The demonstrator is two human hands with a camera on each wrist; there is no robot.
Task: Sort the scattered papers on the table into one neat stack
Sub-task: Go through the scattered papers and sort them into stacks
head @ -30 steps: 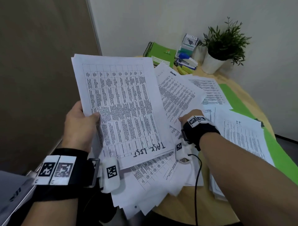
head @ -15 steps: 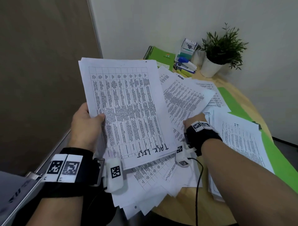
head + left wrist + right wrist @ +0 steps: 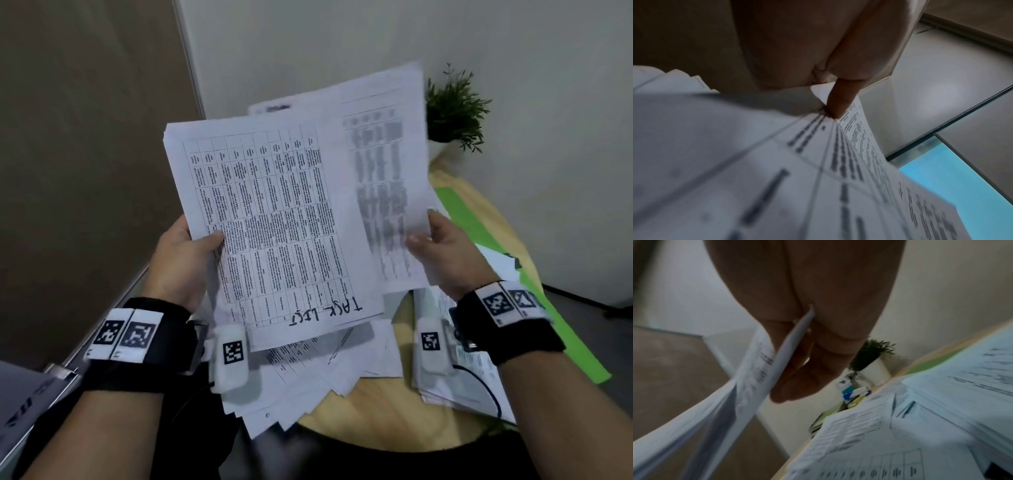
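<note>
- The left hand (image 3: 185,250) grips the held bundle (image 3: 274,219) of printed papers at its left edge, thumb on top over the table print, fingers hidden beneath. The top sheet bears "TASK LIST" handwritten along its near edge.
- The bundle is raised above the near left part of the desk (image 3: 394,407); its edges are staggered, so it holds several sheets. An exact count is not possible.
- The right hand (image 3: 445,253) pinches a further sheet (image 3: 383,171), blurred by motion, by its right edge. It lies partly behind the bundle, its top corner fanning out to the far right.
- To do this step well, I judge the blurred sheet should slide flush with the bundle, corners matched, while the left thumb keeps pressing so nothing slips. A tap of the edges on the desk would square them.
- Loose papers (image 3: 325,370) lie fanned on the near desk under the bundle. More papers (image 3: 476,373) lie to the right, beneath the right wrist.
- Counted: two hands, both grasping paper; one bundle; one separate sheet; perhaps ten or so loose sheets, though overlap hides the real number.
- One green folder (image 3: 479,226) lies along the right of the desk, and one potted plant (image 3: 452,109) stands at the far right.
</note>
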